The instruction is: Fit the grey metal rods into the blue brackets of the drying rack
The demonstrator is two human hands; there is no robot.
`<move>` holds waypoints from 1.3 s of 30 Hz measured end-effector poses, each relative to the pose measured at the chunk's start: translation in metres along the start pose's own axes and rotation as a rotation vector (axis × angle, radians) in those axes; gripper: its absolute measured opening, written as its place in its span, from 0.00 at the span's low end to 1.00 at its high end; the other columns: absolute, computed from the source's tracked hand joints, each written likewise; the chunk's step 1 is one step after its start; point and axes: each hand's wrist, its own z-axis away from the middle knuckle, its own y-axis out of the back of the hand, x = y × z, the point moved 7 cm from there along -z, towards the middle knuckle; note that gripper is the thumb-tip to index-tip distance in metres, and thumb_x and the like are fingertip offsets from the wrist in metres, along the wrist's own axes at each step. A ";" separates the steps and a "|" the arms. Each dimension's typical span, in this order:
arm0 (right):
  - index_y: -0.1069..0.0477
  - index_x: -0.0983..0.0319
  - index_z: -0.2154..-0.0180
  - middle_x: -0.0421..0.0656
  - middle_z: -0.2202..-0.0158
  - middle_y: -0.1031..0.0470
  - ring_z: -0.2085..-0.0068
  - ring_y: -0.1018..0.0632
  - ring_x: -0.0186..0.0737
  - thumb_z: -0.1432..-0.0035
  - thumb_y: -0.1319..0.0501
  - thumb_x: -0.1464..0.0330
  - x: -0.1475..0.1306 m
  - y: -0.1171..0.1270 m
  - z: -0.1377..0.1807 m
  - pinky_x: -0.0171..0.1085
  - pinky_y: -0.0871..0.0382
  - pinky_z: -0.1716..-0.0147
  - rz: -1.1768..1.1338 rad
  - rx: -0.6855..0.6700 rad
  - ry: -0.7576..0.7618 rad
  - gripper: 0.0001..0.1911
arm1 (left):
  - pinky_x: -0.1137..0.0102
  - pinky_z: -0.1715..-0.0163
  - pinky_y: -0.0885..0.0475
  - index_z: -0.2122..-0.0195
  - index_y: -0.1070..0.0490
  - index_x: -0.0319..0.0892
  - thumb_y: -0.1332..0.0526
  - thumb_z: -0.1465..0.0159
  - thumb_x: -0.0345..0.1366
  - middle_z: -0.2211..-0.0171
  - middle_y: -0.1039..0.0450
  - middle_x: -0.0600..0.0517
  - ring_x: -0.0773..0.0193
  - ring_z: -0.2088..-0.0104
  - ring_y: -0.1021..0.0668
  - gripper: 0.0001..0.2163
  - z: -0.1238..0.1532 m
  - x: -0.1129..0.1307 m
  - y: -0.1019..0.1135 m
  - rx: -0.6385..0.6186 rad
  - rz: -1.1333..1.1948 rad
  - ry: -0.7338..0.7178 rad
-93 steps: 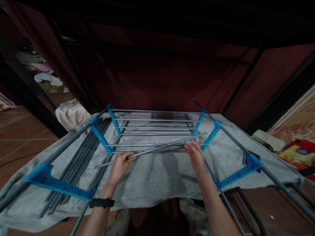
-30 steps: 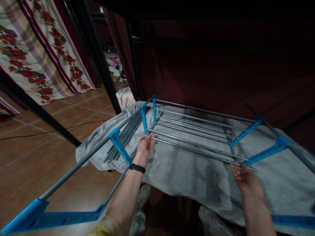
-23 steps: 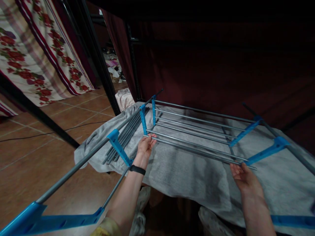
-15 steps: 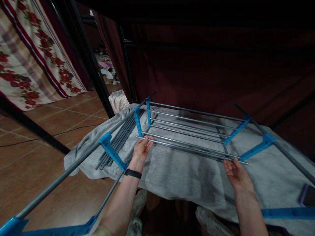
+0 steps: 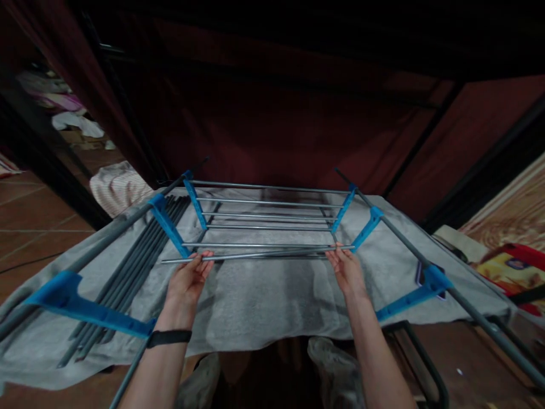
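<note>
A loose grey metal rod (image 5: 255, 255) lies across both my hands, in front of a rack of grey tubes and blue plastic brackets. My left hand (image 5: 187, 278) pinches the rod near its left end, which sticks out past the fingers. With fingertips around the other end, my right hand (image 5: 344, 267) is close to a blue bracket (image 5: 366, 230) on the right. The rod's right end meets or overlaps that bracket's lower end; whether it is seated I cannot tell. Behind it, several rods (image 5: 268, 216) span the rear brackets. Another blue bracket (image 5: 168, 224) stands beyond my left hand.
Several loose grey tubes (image 5: 128, 278) lie bundled on the grey blanket (image 5: 264, 307) at left. A phone (image 5: 419, 275) rests at right behind a bracket. Dark bed-frame posts and a maroon curtain (image 5: 264, 130) surround the surface. A red and yellow package (image 5: 511, 267) sits far right.
My view has turned to the right. The rod's left end now projects further past my left hand, and its right end has come up against the right bracket.
</note>
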 end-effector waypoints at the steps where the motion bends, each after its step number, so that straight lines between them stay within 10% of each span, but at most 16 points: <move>1: 0.26 0.59 0.64 0.35 0.69 0.22 0.67 0.20 0.29 0.45 0.33 0.75 0.000 -0.001 0.000 0.36 0.22 0.56 0.000 0.003 -0.008 0.07 | 0.70 0.67 0.19 0.71 0.30 0.38 0.44 0.37 0.18 0.72 0.22 0.49 0.64 0.69 0.17 0.11 0.001 -0.001 -0.001 -0.003 -0.004 0.007; 39: 0.29 0.59 0.67 0.34 0.71 0.24 0.68 0.21 0.30 0.53 0.26 0.69 -0.006 0.012 -0.012 0.36 0.22 0.56 -0.048 0.039 0.115 0.14 | 0.71 0.64 0.19 0.69 0.27 0.37 0.44 0.37 0.16 0.72 0.22 0.51 0.67 0.69 0.18 0.12 0.007 -0.003 -0.011 -0.052 0.048 0.005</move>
